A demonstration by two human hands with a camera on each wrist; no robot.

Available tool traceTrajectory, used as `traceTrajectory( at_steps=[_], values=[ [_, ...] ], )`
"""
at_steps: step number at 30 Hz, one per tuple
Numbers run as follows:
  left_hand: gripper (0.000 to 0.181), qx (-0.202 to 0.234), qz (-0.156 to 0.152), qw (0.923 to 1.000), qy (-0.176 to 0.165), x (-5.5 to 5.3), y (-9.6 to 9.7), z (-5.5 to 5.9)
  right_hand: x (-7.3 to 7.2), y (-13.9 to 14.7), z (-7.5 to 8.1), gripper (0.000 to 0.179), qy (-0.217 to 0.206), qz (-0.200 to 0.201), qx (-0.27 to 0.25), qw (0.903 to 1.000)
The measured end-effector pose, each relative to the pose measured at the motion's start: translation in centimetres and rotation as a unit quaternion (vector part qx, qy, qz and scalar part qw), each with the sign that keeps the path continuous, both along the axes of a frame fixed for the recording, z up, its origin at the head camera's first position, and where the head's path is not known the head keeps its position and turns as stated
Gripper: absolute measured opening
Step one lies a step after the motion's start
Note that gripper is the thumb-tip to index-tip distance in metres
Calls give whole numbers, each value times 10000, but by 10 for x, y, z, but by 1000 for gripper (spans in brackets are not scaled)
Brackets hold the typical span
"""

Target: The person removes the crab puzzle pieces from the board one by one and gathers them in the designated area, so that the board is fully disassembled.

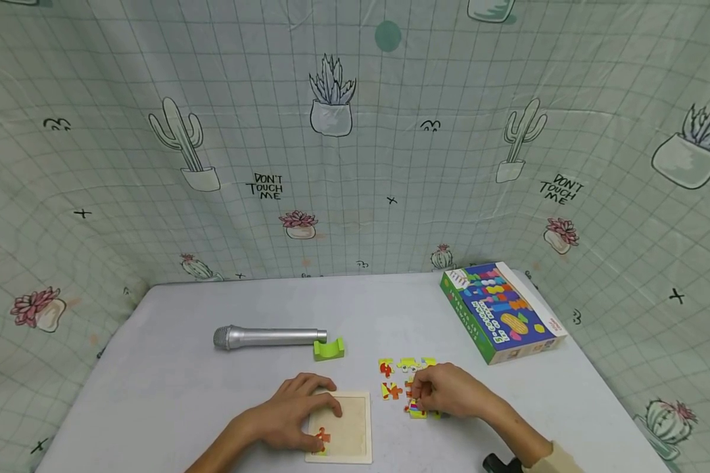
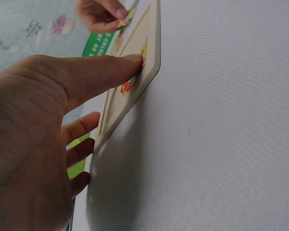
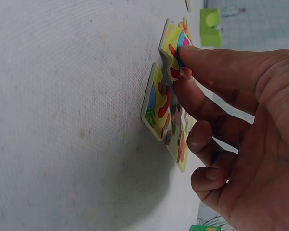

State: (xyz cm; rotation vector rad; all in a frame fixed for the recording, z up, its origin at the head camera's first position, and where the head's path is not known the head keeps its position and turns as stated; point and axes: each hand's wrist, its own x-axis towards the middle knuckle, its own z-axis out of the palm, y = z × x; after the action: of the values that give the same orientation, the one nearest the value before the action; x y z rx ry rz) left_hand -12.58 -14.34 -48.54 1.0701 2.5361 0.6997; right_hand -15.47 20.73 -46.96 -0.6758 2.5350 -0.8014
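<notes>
My left hand [image 1: 286,412] is spread over the left side of a shallow wooden puzzle tray [image 1: 357,427]. Its thumb presses on a red and yellow puzzle piece [image 1: 324,435] in the tray's near left corner; the fingers bend loosely over the upper left. To the right of the tray, my right hand [image 1: 452,390] pinches a yellow puzzle piece [image 3: 172,37] with a blue and pink pattern between thumb and fingers, tilted over the others. Just beneath lies another yellow puzzle piece [image 3: 155,107]. Several loose pieces, including a red and yellow piece [image 1: 386,368], are partly hidden by the hand.
Behind the tray lie a silver microphone [image 1: 272,337] and a green curved block [image 1: 329,349]. A blue and green puzzle box [image 1: 499,312] stands at the back right. Near the right forearm is a black object [image 1: 499,464], cut off by the frame edge. A printed cloth [image 1: 355,164] hangs behind the table.
</notes>
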Motion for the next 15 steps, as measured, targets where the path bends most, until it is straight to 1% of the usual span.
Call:
traceTrajectory(
  at_steps=[6, 15],
  values=[
    [44, -5, 16, 10000, -9, 0, 0, -1, 0, 0, -2, 15, 2, -52, 43, 10000],
    [44, -1, 12, 10000, 1, 0, 0, 0, -2, 3, -3, 15, 14, 62, 84, 9999]
  ],
)
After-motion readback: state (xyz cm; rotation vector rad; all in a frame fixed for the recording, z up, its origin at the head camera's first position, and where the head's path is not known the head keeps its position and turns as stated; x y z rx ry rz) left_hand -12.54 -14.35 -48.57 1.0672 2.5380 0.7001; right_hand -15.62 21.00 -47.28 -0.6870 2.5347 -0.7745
